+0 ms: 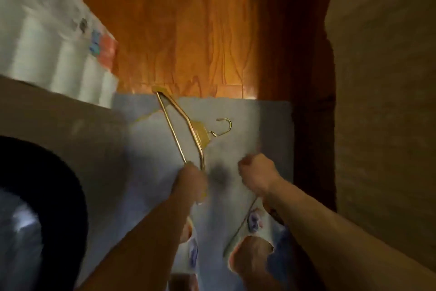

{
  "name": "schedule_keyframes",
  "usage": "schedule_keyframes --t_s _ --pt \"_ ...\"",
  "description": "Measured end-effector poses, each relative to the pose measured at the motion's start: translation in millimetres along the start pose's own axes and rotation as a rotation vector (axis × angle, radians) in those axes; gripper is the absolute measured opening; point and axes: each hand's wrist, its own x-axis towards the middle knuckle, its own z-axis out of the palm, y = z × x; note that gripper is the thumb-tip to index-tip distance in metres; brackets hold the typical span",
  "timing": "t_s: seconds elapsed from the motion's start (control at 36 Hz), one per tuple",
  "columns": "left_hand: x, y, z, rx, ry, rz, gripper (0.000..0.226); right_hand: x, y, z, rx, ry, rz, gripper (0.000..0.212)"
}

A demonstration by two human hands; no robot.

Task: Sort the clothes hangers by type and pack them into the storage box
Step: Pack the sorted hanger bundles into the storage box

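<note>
**Gold hanger in the left hand, box nowhere plain to see**

Wooden flooring [188, 31] is glowing orange across the top of the view, and a pale blue-grey sheet [259, 125] is lying spread beneath the hands, its far edge meeting the floor.

Starting at the fingers: the left hand [192, 181] is gripping one end of a gold hanger [186, 130], fingers curled round the corner where the two rods meet. From that grip the hanger's long axis is running away toward 11 o'clock, ending near the sheet's far edge, while its hook [224, 126] is pointing off toward 3 o'clock. The right hand [256, 172] is clenched just beside the left, at about 3 o'clock from it; a thin wire [243, 222] is trailing from under it toward 7 o'clock, so it seems to be pinching a second hanger, though blur is hiding the contact.

The left hand is plainly the nearer one to the gold hanger; the right is lying below its hook, apart from it.

Farther out, patterned fabric [256, 222] is showing at 6 o'clock and a white bundle [47, 54] at 10 o'clock. A dark round opening [35, 196] is sitting at 8 o'clock; whether that is the storage box I cannot tell, and its contents are too blurred to read. Judging by this, packing is not yet under way for these two.
</note>
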Motion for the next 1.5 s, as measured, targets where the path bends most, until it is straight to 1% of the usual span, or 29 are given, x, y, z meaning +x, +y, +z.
schedule_keyframes --t_s 0.03,0.08,0.17,0.28,0.42,0.5,0.61,0.67,0.72,0.78,0.86,0.89,0.92,1.0,1.06,1.11,1.17,1.19,1.25,1.31,1.39,1.5 --pt "23 2 11 -0.074 0.000 -0.117 0.033 20 6 8 0.008 0.009 0.004 0.019" --pt "58 2 26 -0.055 0.080 -0.161 0.041 47 20 17 0.040 0.016 0.021 0.019" --pt "100 -9 53 0.018 0.116 -0.150 0.042 74 46 29 0.035 0.008 0.064 0.021" --pt "108 -16 56 0.065 0.082 -0.091 0.035 71 66 28 -0.008 0.011 0.122 0.025" --pt "25 -2 8 -0.052 -0.004 -0.050 0.035 -9 58 4 0.033 -0.004 0.195 0.025" --pt "-64 17 -42 -0.154 -0.050 -0.039 0.027 -88 41 -13 0.019 -0.028 0.222 0.028" --pt "-198 61 -124 -0.368 -0.080 -0.067 0.018 -217 10 -56 0.118 -0.010 0.203 0.028" --pt "-253 84 -165 -0.337 -0.091 -0.013 0.016 -284 1 -88 0.137 0.030 0.157 0.028" --pt "-288 110 -199 -0.321 -0.067 0.015 0.013 -326 -8 -120 0.105 0.107 0.085 0.026" --pt "-326 149 -229 -0.389 -0.043 0.069 0.011 -366 -10 -158 0.112 0.249 0.064 0.026" --pt "-368 209 -257 -0.396 -0.050 0.241 0.013 -404 5 -212 0.157 0.458 0.069 0.031" --pt "-376 233 -261 -0.381 -0.032 0.283 0.015 -409 12 -231 0.164 0.496 0.083 0.028" --pt "-379 245 -264 -0.344 -0.028 0.323 0.015 -410 18 -244 0.150 0.500 0.101 0.027" --pt "-391 305 -266 -0.269 0.032 0.409 0.023 -405 47 -299 0.047 0.510 0.135 0.034" --pt "-394 334 -269 -0.240 0.033 0.448 0.022 -392 64 -334 -0.044 0.547 0.131 0.036" --pt "-386 361 -267 -0.231 0.030 0.464 0.018 -370 86 -375 -0.191 0.593 0.111 0.037" --pt "-375 380 -267 -0.213 0.022 0.449 0.017 -348 110 -410 -0.386 0.601 0.113 0.047" --pt "-373 387 -269 -0.207 0.019 0.441 0.018 -342 121 -423 -0.481 0.581 0.116 0.054" --pt "-364 394 -268 -0.196 0.023 0.395 0.019 -328 146 -442 -0.660 0.490 0.101 0.062" --pt "-354 401 -266 -0.204 0.040 0.356 0.018 -312 167 -457 -0.806 0.405 0.071 0.064" --pt "-354 407 -269 -0.252 0.056 0.311 0.012 -301 184 -467 -0.936 0.341 -0.001 0.055" --pt "-362 409 -279 -0.327 0.065 0.259 0.004 -296 187 -475 -0.976 0.288 -0.040 0.047"
